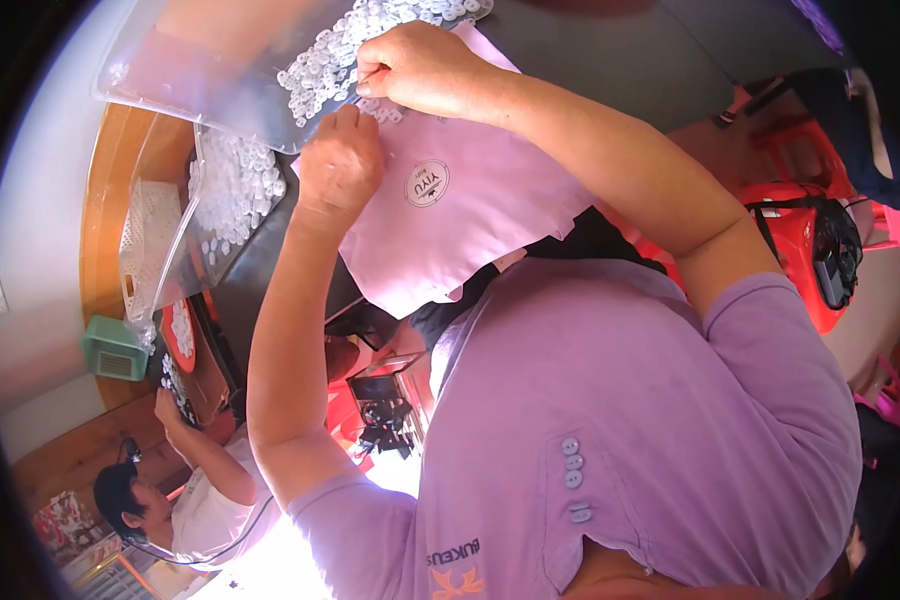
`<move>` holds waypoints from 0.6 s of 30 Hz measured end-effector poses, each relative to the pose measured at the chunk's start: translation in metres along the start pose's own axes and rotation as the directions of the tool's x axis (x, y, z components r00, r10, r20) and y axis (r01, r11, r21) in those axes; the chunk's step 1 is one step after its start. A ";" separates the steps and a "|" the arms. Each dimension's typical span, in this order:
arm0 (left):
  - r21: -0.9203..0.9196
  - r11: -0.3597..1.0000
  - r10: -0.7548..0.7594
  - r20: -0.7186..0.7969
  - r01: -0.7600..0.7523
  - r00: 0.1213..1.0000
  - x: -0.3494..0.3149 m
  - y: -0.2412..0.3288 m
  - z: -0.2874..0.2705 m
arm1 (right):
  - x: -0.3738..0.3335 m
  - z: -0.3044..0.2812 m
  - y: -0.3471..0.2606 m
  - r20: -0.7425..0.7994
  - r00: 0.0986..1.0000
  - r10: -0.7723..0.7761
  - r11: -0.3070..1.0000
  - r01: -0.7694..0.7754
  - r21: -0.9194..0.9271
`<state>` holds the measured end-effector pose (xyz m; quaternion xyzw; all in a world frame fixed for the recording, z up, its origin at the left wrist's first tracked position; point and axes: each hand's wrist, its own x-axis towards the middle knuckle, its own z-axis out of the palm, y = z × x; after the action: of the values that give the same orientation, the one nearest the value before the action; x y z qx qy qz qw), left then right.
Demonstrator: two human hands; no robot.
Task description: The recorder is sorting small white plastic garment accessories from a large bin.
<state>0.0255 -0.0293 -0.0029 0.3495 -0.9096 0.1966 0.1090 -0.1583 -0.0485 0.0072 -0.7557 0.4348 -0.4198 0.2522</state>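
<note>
My left hand (pixel 340 165) is closed, its knuckles up, at the near edge of a clear plastic bin. Just beyond it and to the right, my right hand (pixel 425 72) is curled in a pinch over small white plastic pieces (pixel 380 108). Whatever either hand holds is hidden by the fingers or too small to name. Below both hands a pink apron (pixel 420 235) with a round printed badge spreads from the table edge across my lap. A large heap of white ring-like pieces (pixel 320 70) lies in the bin beside my right hand.
The clear bin (pixel 210 60) stands on a dark table (pixel 610 60). A second clear container (pixel 235 190) holds more white pieces. At lower left are a green basket (pixel 117 347) and a co-worker (pixel 210 480) reaching toward small pieces. Red stools (pixel 810 255) stand at right.
</note>
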 end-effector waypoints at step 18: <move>-0.804 -0.556 -0.572 0.555 0.212 0.604 -0.010 0.021 -0.026 | -0.006 0.000 -0.003 0.168 0.947 -0.274 0.921 0.208 0.330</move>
<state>0.0201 0.0028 0.0111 0.4434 -0.4038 -0.6169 0.5097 -0.1582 -0.0412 0.0070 -0.7953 0.2379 -0.4277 0.3577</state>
